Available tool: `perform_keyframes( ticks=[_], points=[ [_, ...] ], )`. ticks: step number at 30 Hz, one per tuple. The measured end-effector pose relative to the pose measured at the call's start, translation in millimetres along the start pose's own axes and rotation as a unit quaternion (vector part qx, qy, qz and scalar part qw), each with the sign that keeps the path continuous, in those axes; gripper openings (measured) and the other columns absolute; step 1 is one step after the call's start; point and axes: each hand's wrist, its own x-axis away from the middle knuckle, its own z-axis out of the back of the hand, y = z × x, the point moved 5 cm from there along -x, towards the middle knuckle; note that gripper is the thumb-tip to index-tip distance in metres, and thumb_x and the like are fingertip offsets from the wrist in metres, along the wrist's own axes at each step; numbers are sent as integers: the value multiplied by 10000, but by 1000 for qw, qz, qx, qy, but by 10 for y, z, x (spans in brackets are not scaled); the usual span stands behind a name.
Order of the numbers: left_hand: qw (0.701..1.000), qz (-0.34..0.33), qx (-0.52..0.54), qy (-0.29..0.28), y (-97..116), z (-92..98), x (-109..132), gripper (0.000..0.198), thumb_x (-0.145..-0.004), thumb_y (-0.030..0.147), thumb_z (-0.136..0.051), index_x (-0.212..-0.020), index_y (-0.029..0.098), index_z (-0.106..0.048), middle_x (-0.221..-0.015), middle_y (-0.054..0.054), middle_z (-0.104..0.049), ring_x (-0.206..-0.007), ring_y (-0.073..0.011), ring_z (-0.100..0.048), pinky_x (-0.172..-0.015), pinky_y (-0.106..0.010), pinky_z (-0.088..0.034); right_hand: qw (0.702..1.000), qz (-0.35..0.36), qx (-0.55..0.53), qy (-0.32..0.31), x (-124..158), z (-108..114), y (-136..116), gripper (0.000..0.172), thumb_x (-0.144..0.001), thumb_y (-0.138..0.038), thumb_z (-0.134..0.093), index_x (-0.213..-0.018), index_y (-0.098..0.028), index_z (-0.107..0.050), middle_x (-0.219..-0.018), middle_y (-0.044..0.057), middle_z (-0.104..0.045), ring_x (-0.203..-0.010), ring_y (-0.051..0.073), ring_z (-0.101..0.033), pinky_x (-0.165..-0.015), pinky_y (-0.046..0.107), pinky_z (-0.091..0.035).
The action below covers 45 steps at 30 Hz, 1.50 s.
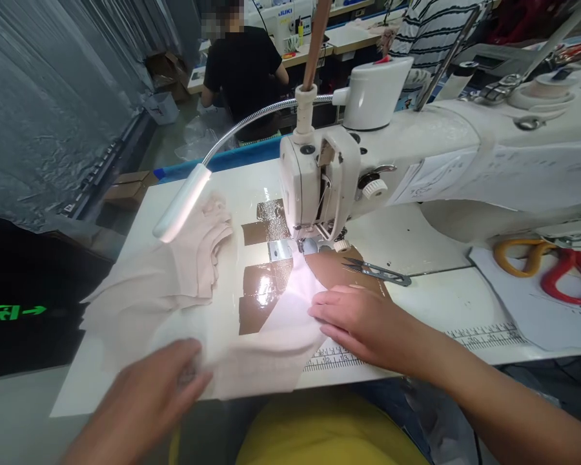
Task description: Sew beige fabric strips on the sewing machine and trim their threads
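Well, in the head view a pale pink cloth [295, 303] lies on the table [227, 174], its narrow end under the needle of the sewing machine [310, 181]. The right hand [353, 320] rests palm down, fingers slightly parted, fingertips on that cloth. The left hand [155, 387] is blurred beside it, thumb apart; I cannot tell whether it pinches anything. More cloth pieces [188, 265] lie left, snips [382, 272] right.
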Motion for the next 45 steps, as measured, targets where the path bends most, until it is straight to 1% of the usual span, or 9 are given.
perform_keyframes(
  ticks=[2,4,7,10,15,23,28,33,45],
  points=[
    [991,-45,-37,119,65,243,-149,380,-853,512,-495,-1071,215,-590,-1074,-92,-645,-906,-268,-624,-670,-335,-510,1000,-2,-12,-11,-34,77,72,211,-893,-213,-479,-995,-199,-664,-892,65,-670,-809,191,-592,-704,290,-418],
    [969,-164,-25,184,331,395,-344,292,-892,379,-493,-1121,219,-579,-1181,-95,-611,-1037,-259,-587,-764,-337,-515,1000,-11,-11,-8,-90,146,161,224,-898,-214,-466,-991,-201,-670,-881,60,-676,-810,192,-598,-695,287,-415],
    [907,-366,23,205,886,449,-722,256,-925,155,-415,-1117,188,-580,-1198,-100,-611,-1080,-212,-560,-899,-359,-480,999,-27,10,15,-205,186,277,225,-903,-200,-445,-916,-197,-670,-853,51,-662,-782,182,-585,-667,278,-400],
    [857,-467,23,217,1263,355,-1137,274,-921,144,-427,-1157,137,-566,-1198,-124,-619,-1069,-217,-559,-894,-378,-487,997,-49,51,28,-298,91,361,190,-883,-169,-453,-830,-166,-636,-843,55,-624,-759,169,-556,-651,273,-375],
    [868,-450,-4,209,1297,142,-1529,259,-932,239,-458,-1117,149,-615,-1072,-118,-653,-961,-211,-591,-817,-378,-511,984,-55,147,89,-310,-110,422,167,-835,-102,-467,-843,-172,-619,-750,24,-545,-647,144,-447,-575,279,-264],
    [861,-458,-1,220,1254,175,-1500,179,-925,209,-467,-923,138,-632,-1045,-108,-668,-943,-201,-595,-815,-365,-532,978,-44,150,140,-299,-119,432,180,-819,-90,-457,-723,-169,-586,-721,8,-518,-570,121,-356,-547,281,-230],
    [854,-467,-43,226,1243,144,-1519,190,-925,198,-462,-991,123,-624,-1133,-124,-651,-956,-213,-593,-828,-379,-537,975,-54,156,150,-308,-144,418,219,-824,-83,-443,-878,-163,-639,-748,17,-552,-600,142,-393,-551,288,-243],
    [859,-459,-34,223,1239,151,-1508,288,-928,231,-456,-1151,124,-604,-1131,-117,-653,-924,-217,-592,-806,-384,-541,971,-58,175,151,-298,-174,401,253,-829,-76,-434,-899,-157,-664,-703,25,-541,-615,162,-408,-567,299,-254],
    [869,-448,-12,209,1226,173,-1539,362,-901,307,-488,-1162,88,-610,-1091,-160,-657,-957,-253,-569,-858,-424,-509,960,-76,199,181,-337,-160,385,282,-836,-66,-421,-948,-143,-668,-687,34,-549,-606,158,-437,-549,304,-256]
  ],
)
